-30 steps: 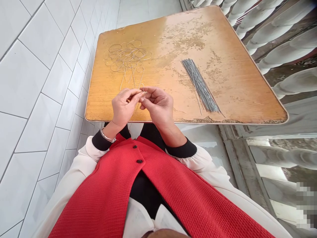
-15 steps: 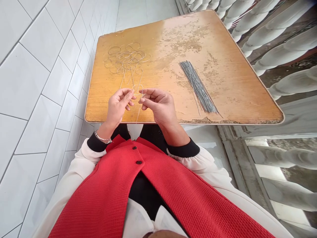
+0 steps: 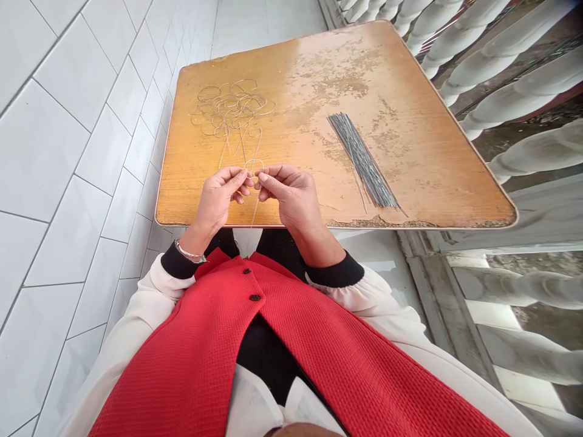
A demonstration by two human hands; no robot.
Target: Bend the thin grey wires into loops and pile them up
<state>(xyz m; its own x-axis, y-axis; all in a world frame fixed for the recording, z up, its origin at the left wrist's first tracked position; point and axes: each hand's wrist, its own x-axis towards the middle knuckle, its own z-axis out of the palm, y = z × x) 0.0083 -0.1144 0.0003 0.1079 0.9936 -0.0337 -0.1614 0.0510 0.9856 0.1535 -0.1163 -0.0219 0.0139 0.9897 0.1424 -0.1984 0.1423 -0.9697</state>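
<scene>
Over the near edge of a scuffed wooden table (image 3: 410, 127), both hands work close together, just inside the rim. The left hand (image 3: 217, 203) and the right hand (image 3: 291, 197) are both curled, with the thumb and forefinger of each closed, and their fingertips (image 3: 249, 178) almost meet. Between them they seem to pinch a fine pale wire (image 3: 254, 212), though the strand is so thin that the exact grip is hard to make out. A small loop (image 3: 254, 164) of it stands just above the fingertips, and one end hangs down past the table's edge.

Farther up the table lies a loose tangle (image 3: 232, 109) of similar looped wire, with long strands trailing toward the hands. Whether the held piece joins it, I cannot tell. To the right, well apart from the hands, a neat bundle (image 3: 362, 161) of straight dark wires lies at a slant.

A bangle (image 3: 189, 251) circles the left wrist. Black cuffs and cream sleeves lead back to a red waistcoat (image 3: 319, 352). White tiles (image 3: 82, 182) run along the left side, and stone balusters (image 3: 501, 60) line the right.
</scene>
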